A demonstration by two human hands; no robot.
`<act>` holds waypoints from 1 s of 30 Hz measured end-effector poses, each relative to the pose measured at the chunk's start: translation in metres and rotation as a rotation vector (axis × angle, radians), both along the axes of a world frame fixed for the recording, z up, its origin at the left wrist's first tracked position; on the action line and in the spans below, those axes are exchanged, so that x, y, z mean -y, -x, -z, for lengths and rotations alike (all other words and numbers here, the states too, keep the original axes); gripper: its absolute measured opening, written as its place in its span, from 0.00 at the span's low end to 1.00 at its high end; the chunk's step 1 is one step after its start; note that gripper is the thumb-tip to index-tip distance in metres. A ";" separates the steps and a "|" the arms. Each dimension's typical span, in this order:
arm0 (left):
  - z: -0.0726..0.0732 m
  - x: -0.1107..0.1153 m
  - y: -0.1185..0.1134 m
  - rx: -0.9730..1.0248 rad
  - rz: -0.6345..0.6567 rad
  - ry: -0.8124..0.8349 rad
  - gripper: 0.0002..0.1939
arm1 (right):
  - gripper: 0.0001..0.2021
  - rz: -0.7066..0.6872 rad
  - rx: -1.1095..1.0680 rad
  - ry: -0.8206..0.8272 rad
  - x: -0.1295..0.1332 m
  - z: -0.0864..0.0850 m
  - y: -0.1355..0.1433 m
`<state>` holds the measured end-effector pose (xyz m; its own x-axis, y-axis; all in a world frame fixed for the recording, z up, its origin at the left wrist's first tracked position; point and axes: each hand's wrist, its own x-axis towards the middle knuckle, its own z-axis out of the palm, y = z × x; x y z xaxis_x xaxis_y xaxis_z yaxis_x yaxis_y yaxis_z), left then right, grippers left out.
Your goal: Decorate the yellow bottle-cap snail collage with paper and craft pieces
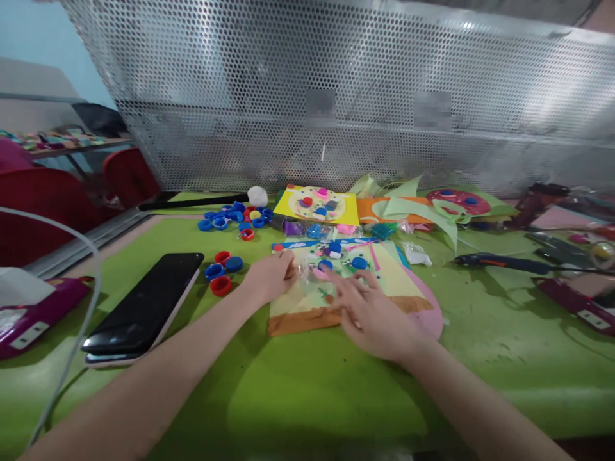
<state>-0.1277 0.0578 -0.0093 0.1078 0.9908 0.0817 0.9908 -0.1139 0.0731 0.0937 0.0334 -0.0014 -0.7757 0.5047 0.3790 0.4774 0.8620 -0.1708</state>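
Observation:
A collage picture on pale yellow paper lies on the green table, with a brown strip along its near edge and a blue strip at the top. Blue bottle caps and small coloured bits sit on it. At the picture's left side, my left hand is closed, fingertips curled beside a clear, shiny patch like plastic; what they pinch is hidden. My right hand lies over the picture's right half, fingers spread. Its index fingertip reaches a pink lump next to a blue cap.
Loose red and blue caps lie left of the picture, near stacked phones. Behind are a yellow collage, clay packets and green paper scraps. A glue gun or similar black tool lies right. A perforated metal screen borders the table.

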 end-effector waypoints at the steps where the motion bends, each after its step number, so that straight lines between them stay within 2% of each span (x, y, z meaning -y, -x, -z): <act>1: -0.002 0.001 0.000 0.003 0.022 -0.007 0.06 | 0.33 0.035 -0.102 0.045 -0.003 -0.002 -0.001; 4: -0.008 0.007 -0.004 0.015 0.083 -0.048 0.08 | 0.31 0.087 -0.305 0.090 -0.007 -0.007 -0.001; 10: -0.011 0.019 -0.017 0.032 0.166 -0.088 0.10 | 0.29 0.050 -0.399 0.117 -0.004 -0.006 0.007; 13: -0.011 0.023 -0.022 0.032 0.152 -0.105 0.09 | 0.29 0.081 -0.415 0.137 -0.005 -0.002 0.009; 18: -0.010 0.026 -0.028 0.021 0.124 -0.121 0.11 | 0.37 0.170 -0.392 0.237 -0.009 -0.001 0.012; 25: -0.007 0.029 -0.033 -0.002 0.130 -0.114 0.14 | 0.36 0.167 -0.467 0.408 -0.006 -0.004 0.017; 30: -0.007 0.029 -0.036 -0.011 0.122 -0.106 0.14 | 0.33 0.200 -0.518 0.440 -0.006 -0.003 0.019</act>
<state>-0.0917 0.0287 -0.0021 0.2288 0.9561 0.1831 0.9697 -0.2403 0.0432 0.0749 0.0394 0.0020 -0.4277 0.8095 0.4022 0.3825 0.5653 -0.7309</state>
